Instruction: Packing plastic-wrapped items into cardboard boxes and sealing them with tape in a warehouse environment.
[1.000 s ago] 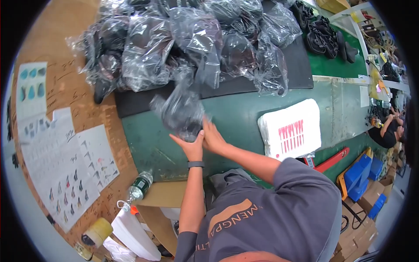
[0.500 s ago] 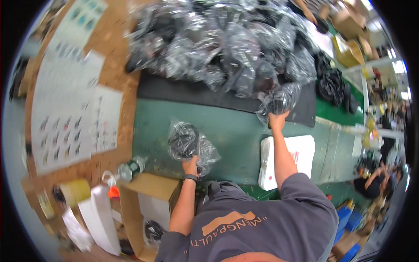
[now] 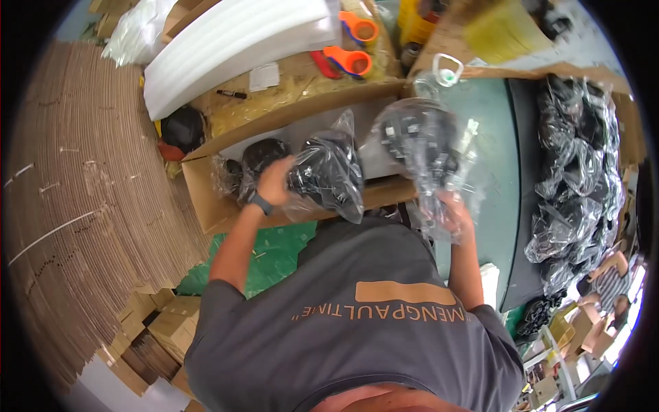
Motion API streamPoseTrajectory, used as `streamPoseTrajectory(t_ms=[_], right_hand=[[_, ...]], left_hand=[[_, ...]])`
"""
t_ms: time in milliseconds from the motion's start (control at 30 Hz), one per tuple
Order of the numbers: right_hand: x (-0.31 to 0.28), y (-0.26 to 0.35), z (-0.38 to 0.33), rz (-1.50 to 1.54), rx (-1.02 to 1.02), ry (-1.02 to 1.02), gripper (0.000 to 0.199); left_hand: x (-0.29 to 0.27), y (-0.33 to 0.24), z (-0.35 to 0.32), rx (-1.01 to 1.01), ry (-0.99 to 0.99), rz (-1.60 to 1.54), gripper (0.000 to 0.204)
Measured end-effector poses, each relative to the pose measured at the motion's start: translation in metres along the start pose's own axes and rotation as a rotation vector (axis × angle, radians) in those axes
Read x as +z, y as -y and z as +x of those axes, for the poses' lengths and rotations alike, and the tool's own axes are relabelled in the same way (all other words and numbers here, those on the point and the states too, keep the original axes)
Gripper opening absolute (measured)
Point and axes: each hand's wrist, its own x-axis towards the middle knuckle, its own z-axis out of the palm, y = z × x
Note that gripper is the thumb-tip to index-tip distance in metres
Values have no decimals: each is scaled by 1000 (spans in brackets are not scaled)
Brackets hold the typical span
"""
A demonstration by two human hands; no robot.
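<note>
Over the open cardboard box (image 3: 206, 199), the left hand (image 3: 274, 182) is closed around a clear bag of black parts (image 3: 326, 175), holding it just above the box's near wall, its long axis running along the box. Beside the box's right end, the right hand (image 3: 449, 213) grips the bottom of a second clear bag (image 3: 419, 141), which stands upward from the fist, clear of the box. Of the two, the left hand is nearer the box's inside, where more bagged parts (image 3: 240, 168) already lie. Farther right of the box, a heap of bags (image 3: 576, 185) covers the green table (image 3: 491, 137).
</note>
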Motion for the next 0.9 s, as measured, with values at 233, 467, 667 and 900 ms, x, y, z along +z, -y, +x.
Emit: streamPoseTrajectory(t_ms=[233,467,667,900], right_hand=[[107,-87,218,-198,463,-196,40],[49,-196,263,-1848,394,240,38],[37,-48,104,-760,-85,415,60],[-424,128,-237,-238,-1122,-1935,101]], left_hand=[[35,137,54,369,403,591,23],[99,157,65,121,-37,751,42],[73,-2,29,-289,-118,656,60],[114,-296,98,164,-309,86,66]])
